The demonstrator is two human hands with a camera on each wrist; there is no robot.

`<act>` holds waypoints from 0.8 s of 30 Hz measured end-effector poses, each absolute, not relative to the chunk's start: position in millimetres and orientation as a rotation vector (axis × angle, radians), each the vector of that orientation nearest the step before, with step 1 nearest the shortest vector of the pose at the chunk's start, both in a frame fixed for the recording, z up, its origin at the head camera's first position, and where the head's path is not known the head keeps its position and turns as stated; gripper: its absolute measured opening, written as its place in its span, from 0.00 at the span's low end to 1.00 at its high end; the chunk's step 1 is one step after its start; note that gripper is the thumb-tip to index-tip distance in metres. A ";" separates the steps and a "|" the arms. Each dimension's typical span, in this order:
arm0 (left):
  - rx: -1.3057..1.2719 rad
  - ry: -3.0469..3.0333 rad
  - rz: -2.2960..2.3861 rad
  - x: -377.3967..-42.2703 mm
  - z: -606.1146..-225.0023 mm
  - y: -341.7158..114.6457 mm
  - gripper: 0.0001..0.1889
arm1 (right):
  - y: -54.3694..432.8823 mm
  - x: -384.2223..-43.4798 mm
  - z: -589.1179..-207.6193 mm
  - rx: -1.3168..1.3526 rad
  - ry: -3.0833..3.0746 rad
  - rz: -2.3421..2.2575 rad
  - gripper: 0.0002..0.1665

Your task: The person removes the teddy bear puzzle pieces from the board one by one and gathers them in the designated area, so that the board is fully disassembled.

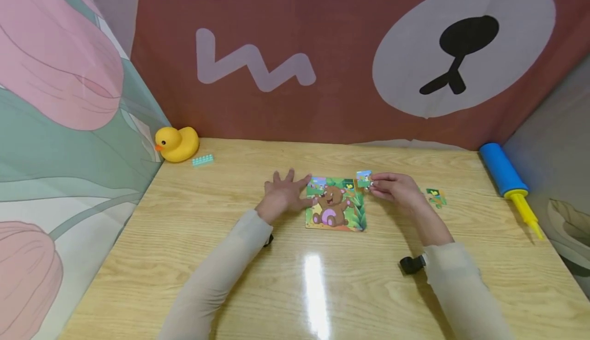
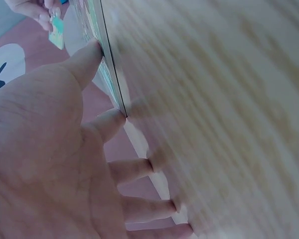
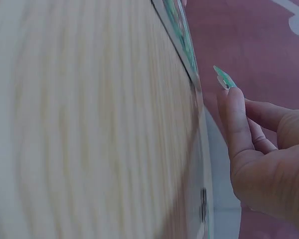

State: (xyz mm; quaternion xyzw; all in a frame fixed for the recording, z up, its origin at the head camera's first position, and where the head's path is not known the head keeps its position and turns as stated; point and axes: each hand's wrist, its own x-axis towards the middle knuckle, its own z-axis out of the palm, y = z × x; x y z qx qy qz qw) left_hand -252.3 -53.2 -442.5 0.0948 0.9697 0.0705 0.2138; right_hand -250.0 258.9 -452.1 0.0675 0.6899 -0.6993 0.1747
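A square jigsaw puzzle point(image 1: 330, 214) with a laughing brown bear lies on the wooden table. My left hand point(image 1: 285, 192) is spread at its left side, thumb and index finger touching the puzzle's edge and the other fingertips resting on the tabletop. Between the thumb and fingers of my right hand point(image 1: 396, 189) a puzzle piece point(image 1: 363, 178) is pinched, held up at the puzzle's upper right corner. The right wrist view shows that piece point(image 3: 224, 78) raised above the board's level. Another loose piece point(image 1: 435, 196) with a yellow patch lies right of my right hand.
A yellow rubber duck point(image 1: 177, 144) and a mint toy brick point(image 1: 203, 160) stand at the back left. Along the right edge lies a blue and yellow pump point(image 1: 509, 178). A cloth backdrop point(image 1: 286, 114) with a bear face rises behind the table point(image 1: 249, 289).
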 end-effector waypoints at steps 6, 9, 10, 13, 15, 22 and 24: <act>0.266 2.695 0.182 -251.8 -441.6 -53.0 0.41 | 278.9 -245.4 -453.0 0.224 1.936 -2.008 0.23; 0.258 2.691 0.178 -251.5 -441.9 -52.9 0.41 | 286.7 -243.1 -454.4 0.234 1.938 -1.997 0.22; 0.255 2.689 0.176 -251.5 -442.1 -52.5 0.41 | 289.1 -242.2 -454.7 0.234 1.945 -1.990 0.23; 0.251 2.685 0.158 -251.6 -442.7 -51.2 0.41 | 295.3 -240.0 -455.5 0.229 1.962 -1.971 0.24; 0.248 2.685 0.147 -251.5 -443.1 -50.3 0.41 | 297.8 -239.0 -455.4 0.224 1.973 -1.962 0.24; 0.248 2.690 0.134 -251.5 -442.9 -48.7 0.41 | 302.3 -239.2 -455.4 0.273 1.982 -1.952 0.23; 0.250 2.692 0.139 -251.9 -442.6 -48.5 0.41 | 302.6 -239.0 -455.3 0.264 2.002 -1.930 0.23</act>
